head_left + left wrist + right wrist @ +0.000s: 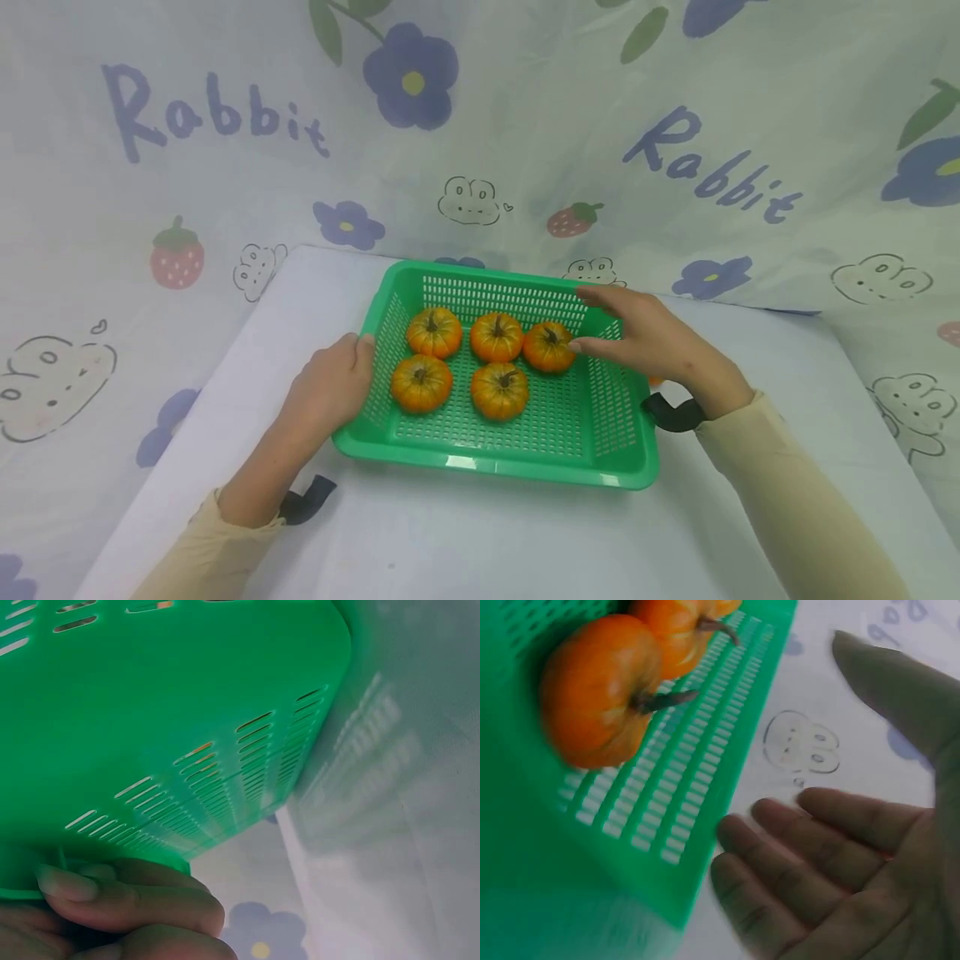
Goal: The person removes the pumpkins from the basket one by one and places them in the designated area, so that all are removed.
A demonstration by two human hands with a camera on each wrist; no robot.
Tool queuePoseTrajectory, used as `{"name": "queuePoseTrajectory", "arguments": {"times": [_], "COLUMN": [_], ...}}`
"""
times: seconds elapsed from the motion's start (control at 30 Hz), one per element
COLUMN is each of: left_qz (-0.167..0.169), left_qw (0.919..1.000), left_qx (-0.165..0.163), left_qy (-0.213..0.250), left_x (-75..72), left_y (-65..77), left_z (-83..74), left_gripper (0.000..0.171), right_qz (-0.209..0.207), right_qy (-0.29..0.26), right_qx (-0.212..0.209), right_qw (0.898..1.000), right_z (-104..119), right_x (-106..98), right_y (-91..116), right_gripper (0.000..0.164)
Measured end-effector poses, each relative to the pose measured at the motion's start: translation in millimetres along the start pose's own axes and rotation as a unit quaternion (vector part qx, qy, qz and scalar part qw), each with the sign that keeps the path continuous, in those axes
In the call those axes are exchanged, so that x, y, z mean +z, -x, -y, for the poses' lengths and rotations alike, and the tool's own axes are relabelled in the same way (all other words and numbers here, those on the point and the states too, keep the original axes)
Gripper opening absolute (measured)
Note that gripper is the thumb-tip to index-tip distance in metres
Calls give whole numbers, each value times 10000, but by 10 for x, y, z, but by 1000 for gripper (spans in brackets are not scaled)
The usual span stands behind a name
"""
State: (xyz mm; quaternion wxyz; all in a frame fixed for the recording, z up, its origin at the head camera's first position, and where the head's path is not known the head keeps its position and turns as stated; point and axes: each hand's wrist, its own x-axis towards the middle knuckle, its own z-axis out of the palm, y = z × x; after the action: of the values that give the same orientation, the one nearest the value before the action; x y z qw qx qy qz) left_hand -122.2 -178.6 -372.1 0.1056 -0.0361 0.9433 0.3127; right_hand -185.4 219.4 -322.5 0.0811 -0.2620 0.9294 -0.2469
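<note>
A green slotted plastic basket [465, 467] holds several small orange pumpkins [500, 392], each with a short dark stem. My left hand [339, 379] grips the basket's left side at the rim. In the left wrist view its curled fingers [135, 896] show beside the basket's outer wall [150, 705]. Above the right end of the basket is my right hand [637, 333], empty, thumb and fingers spread apart. Its thumb overlaps the rightmost pumpkin [547, 348] in the head view. From the right wrist, the open palm [832, 877] faces the rim, and a pumpkin [600, 690] sits inside.
The basket is on a white-covered table [420, 542]. A small orange patch [656, 381] peeks out past the basket's right side, mostly hidden by the right wrist. Behind stands a pale curtain [525, 142] printed with rabbits, flowers and strawberries. Black bands [675, 414] circle the wrists.
</note>
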Motion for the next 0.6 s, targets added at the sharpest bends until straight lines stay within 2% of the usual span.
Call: {"name": "queuePoseTrajectory", "arguments": {"times": [0.27, 0.47, 0.6], "left_qz": [17, 1, -3], "left_qw": [10000, 10000, 10000], "left_qx": [2, 11, 7], "left_qy": [45, 62, 74], "left_x": [3, 6, 10], "left_y": [8, 6, 0], "left_z": [5, 7, 12], "left_gripper": [55, 55, 56], "right_qz": [466, 751, 966], "right_qy": [-233, -75, 48], "right_qx": [87, 120, 307], "right_qw": [9986, 9971, 9948], "right_z": [-46, -26, -8], "right_x": [95, 153, 175], "right_y": [-168, -274, -316], "right_gripper": [80, 80, 80]}}
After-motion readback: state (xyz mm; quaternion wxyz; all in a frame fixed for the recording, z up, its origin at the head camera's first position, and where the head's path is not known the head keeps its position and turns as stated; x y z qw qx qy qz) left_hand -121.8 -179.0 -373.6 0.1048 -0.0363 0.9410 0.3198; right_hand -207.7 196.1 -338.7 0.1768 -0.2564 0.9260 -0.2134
